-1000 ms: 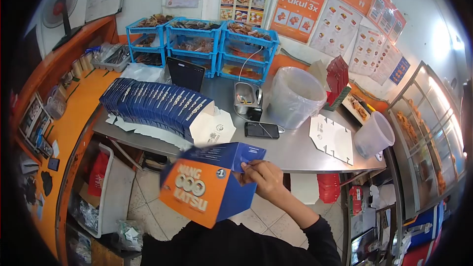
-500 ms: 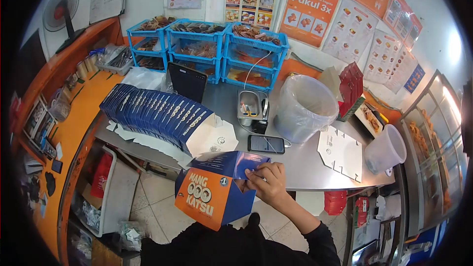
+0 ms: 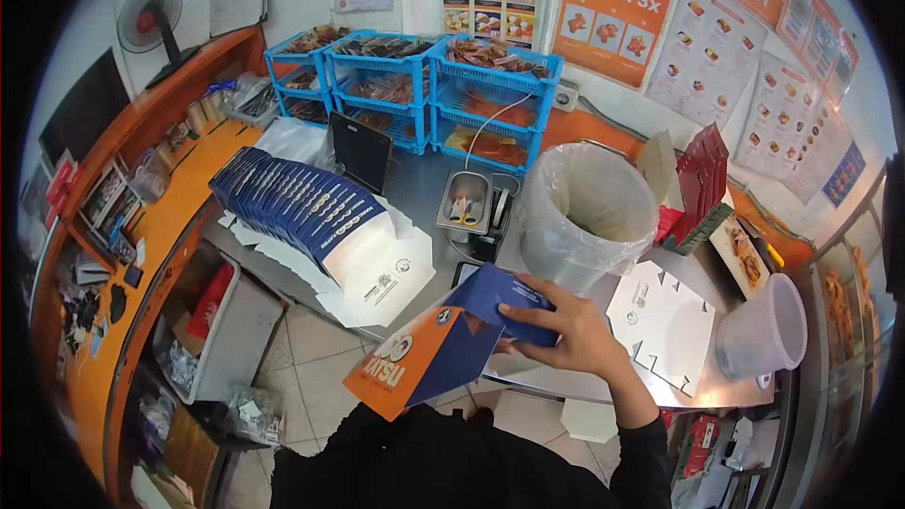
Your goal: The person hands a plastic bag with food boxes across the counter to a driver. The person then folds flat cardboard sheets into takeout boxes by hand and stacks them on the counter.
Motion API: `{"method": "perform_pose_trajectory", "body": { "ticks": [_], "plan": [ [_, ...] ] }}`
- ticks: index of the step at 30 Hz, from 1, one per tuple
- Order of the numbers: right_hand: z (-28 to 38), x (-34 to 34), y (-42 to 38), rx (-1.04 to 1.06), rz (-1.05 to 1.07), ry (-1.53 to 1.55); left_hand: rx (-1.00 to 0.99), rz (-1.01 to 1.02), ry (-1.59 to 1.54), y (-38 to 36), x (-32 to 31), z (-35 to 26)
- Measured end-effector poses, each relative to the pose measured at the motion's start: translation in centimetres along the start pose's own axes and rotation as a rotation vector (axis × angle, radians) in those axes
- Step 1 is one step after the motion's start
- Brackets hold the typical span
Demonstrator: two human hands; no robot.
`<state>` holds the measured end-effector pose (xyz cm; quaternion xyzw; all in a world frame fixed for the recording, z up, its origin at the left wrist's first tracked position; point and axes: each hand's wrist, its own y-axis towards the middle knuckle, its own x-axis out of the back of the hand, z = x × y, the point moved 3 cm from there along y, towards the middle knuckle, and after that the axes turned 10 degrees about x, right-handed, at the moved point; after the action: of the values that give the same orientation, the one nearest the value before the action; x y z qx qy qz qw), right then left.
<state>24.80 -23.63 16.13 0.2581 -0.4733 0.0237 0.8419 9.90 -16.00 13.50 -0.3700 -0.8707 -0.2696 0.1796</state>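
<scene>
A blue and orange cardboard box point(image 3: 415, 358), partly folded up and tilted, is held over the front edge of the metal table. My right hand point(image 3: 570, 325) grips its blue flap, with the fingers on top and the thumb below. My left hand cannot be made out; the box and dark sleeve cover that side. A row of nested blue cartons point(image 3: 292, 203) lies to the left, with the white inner face of the front one point(image 3: 377, 264) showing. To the right, a flat white carton blank point(image 3: 663, 325) lies on the table.
Behind the box stand a lined clear bucket point(image 3: 589, 217), a metal tray with scissors point(image 3: 465, 200) and blue racks of packets point(image 3: 490, 113). A tablet point(image 3: 360, 153) stands left of them. Farther right are red cartons point(image 3: 702, 179) and an empty clear tub point(image 3: 764, 325).
The view has shifted. The box has turned and tilted, its orange face now seen at a slant. My right hand has moved right and spread wider over the blue flap, which is folded out more.
</scene>
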Motion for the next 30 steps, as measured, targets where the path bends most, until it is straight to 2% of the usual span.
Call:
{"method": "perform_pose_trajectory", "body": {
  "ticks": [3,4,5,7,8,9,10,11,12,13,14,15,17,18,19,20,21,22,24,26,27,30],
  "plan": [
    [-3.0,0.8,-1.0,0.039,-0.09,0.082,0.043,0.362,0.171,1.2,-1.9,2.5],
    [-4.4,0.9,-1.2,0.026,-0.108,0.16,-0.011,0.397,0.141,0.6,-3.8,5.7],
    [-5.9,1.0,-1.2,0.041,-0.098,0.169,0.002,0.381,0.146,-0.2,-4.0,6.3],
    [-9.1,1.3,-1.2,-0.173,-0.191,0.398,-0.117,0.439,0.419,-1.9,-4.4,6.6],
    [-9.6,1.9,-0.6,-0.164,-0.18,0.407,-0.078,0.441,0.653,-3.0,-5.2,7.1],
    [-10.3,2.2,0.1,-0.297,-0.114,0.524,-0.061,0.433,0.652,-3.6,-6.1,7.9],
    [-10.9,2.2,0.6,-0.43,-0.042,0.635,-0.146,0.298,0.803,-3.8,-7.0,8.7],
    [-11.2,2.5,1.1,-0.416,-0.026,0.638,-0.232,0.159,0.957,-3.8,-7.5,9.4],
    [-11.3,3.1,1.9,-0.312,-0.071,0.63,-0.221,0.145,0.968,-3.4,-7.6,9.6],
    [-11.1,3.5,2.8,-0.207,-0.119,0.621,-0.208,0.111,0.786,-2.9,-7.4,9.5],
    [-10.9,3.3,3.3,-0.194,-0.11,0.622,-0.195,0.077,0.6,-2.6,-7.2,9.4],
    [-10.6,3.2,3.6,-0.148,-0.216,0.726,-0.187,0.066,0.602,-2.3,-6.7,8.7],
    [-9.9,2.7,3.8,-0.06,-0.429,0.933,-0.249,-0.166,0.188,-2.1,-4.1,5.7],
    [-7.5,1.8,4.2,0.036,-0.371,0.72,0.082,-0.267,0.093,-2.6,-3.8,6.0],
    [-5.8,0.7,4.2,0.18,-0.283,0.527,0.032,-0.335,0.06,-3.1,-3.2,5.6],
    [-4.2,-0.4,4.0,0.373,-0.174,0.226,0.058,-0.378,-0.214,-3.3,-2.3,5.4],
    [-2.4,-2.1,3.8,0.457,-0.172,0.142,0.081,-0.417,-0.49,-3.5,-1.4,4.7],
    [-0.7,-3.7,3.6,0.542,-0.169,0.058,0.081,-0.43,-0.49,-3.9,-0.9,4.3],
    [0.5,-6.2,3.6,0.627,-0.178,-0.042,0.174,-0.507,-0.857,-5.0,0.1,4.4],
    [0.5,-8.4,4.0,0.773,-0.221,-0.187,0.188,-0.529,-0.916,-6.2,1.1,4.4],
    [0.6,-9.3,4.3,0.783,-0.217,-0.186,0.2,-0.538,-0.974,-6.7,1.6,4.5],
    [1.6,-11.8,4.9,0.879,-0.383,-0.252,0.219,-0.601,-0.964,-8.1,3.5,5.1]
  ]
}}
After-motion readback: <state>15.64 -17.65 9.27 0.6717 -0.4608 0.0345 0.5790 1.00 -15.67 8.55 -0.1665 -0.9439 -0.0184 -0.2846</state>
